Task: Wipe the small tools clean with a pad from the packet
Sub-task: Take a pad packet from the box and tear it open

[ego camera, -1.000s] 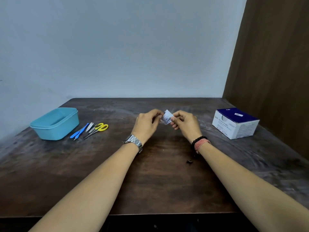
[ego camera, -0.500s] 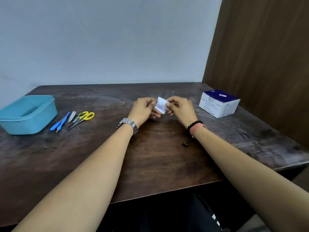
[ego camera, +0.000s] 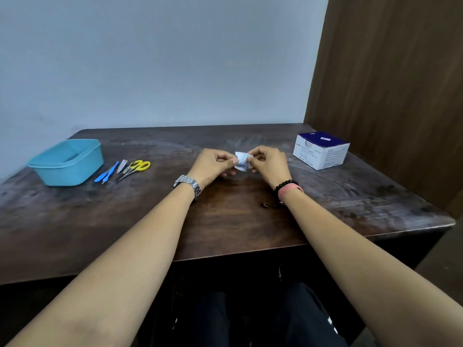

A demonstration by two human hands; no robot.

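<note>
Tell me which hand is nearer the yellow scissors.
Left. The left hand pinches the packet just right of the yellow scissors; the right hand pinches it from farther right.

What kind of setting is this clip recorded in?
Probably a plain room at home or in an office, with a worn wooden table in a corner between a bare pale wall and a wood-panelled wall.

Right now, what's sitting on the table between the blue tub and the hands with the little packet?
In the head view, small tools: two blue-handled tools, a nail clipper and yellow-handled scissors, beside the blue tub. Bare table follows, up to the left hand.
</note>
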